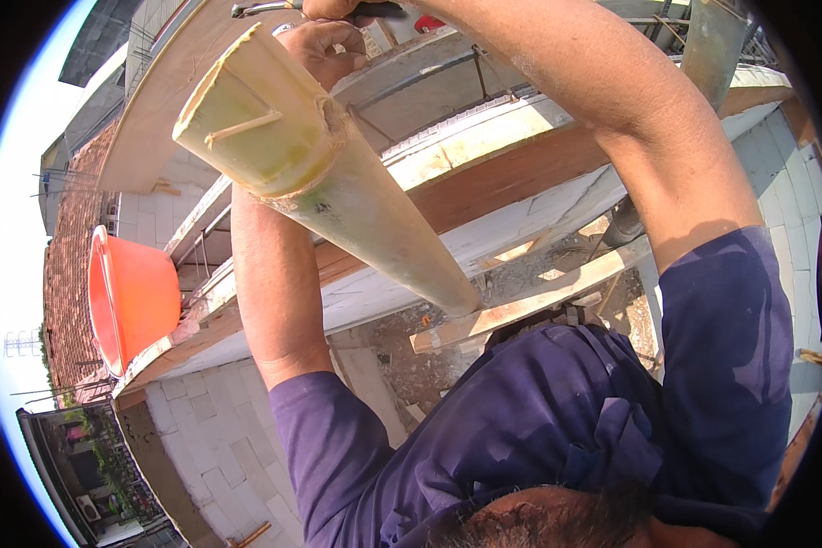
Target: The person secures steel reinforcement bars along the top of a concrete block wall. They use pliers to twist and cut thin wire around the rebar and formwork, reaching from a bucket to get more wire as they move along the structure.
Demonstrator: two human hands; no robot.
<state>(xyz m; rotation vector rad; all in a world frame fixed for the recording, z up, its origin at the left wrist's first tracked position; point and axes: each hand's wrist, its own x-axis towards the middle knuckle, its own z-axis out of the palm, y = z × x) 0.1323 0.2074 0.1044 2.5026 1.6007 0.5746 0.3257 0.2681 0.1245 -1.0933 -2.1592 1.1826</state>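
A thick bamboo pole (374,201) slants up from below, its cut, hollow upper end close to me. Beyond it my left forearm passes behind the pole. My left hand (324,53) is closed with curled fingers above a wooden formwork edge; whatever they pinch is too small to make out. Just above it, cut off by the top of the picture, my right hand (331,7) grips a hand tool with a shiny metal end (256,8) and a dark handle; its exact kind is unclear.
An orange bucket (135,297) sits on the wall's edge at left. Wooden formwork boards (511,178) cross the middle, with thin metal rods beyond. Below lie a plank (530,306) and a littered floor. Another upright pole (714,55) stands at upper right; pale block walls (219,429) surround me.
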